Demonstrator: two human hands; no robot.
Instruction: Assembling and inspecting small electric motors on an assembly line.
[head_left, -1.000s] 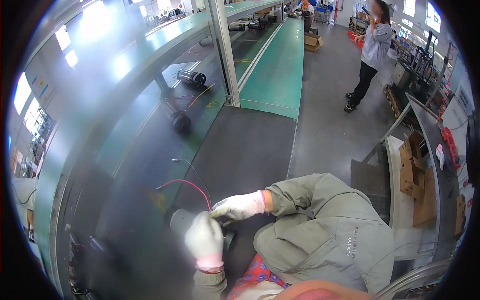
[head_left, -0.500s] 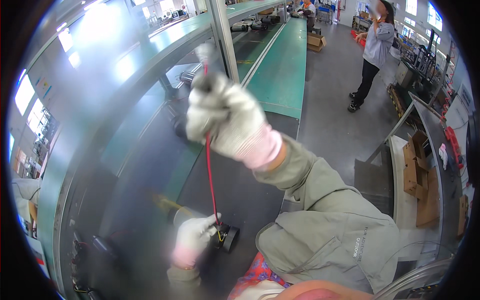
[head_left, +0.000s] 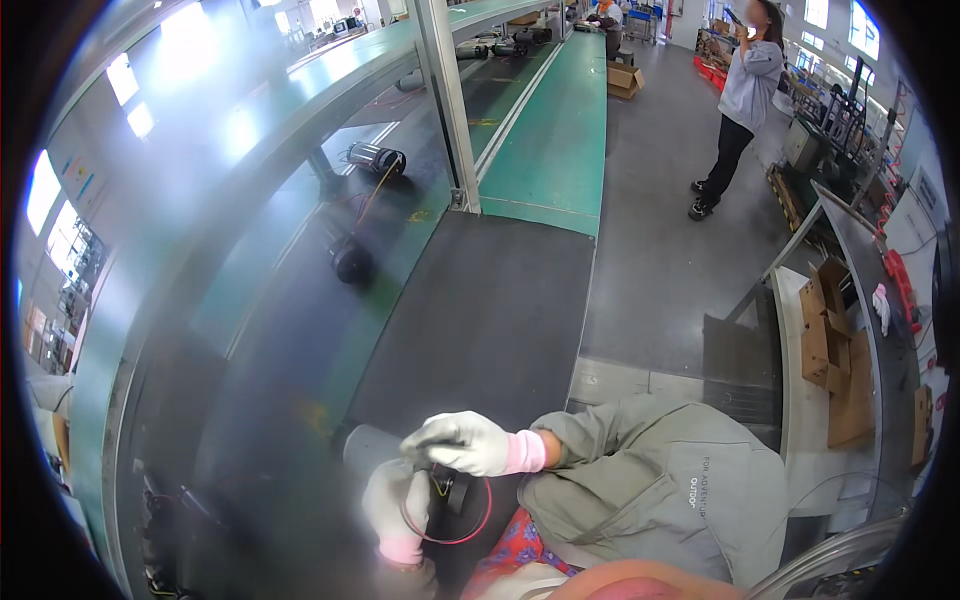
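The grey motor [head_left: 370, 447] lay by the left edge of the dark work surface [head_left: 490, 320], looking heavy, rigid, smooth, best held round the middle; its red wire loop [head_left: 488, 509] seemed springy. The left hand [head_left: 395, 503] curled at the loop, the right hand [head_left: 468, 443] bent over the black end cap [head_left: 460, 492]; from here I couldn't tell what either gripped. The surface gave room toward its far edge.

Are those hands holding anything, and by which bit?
I can't tell for sure: the left hand and right hand are at the wired end of the grey motor, near a looped red wire, but any pinch is hidden.
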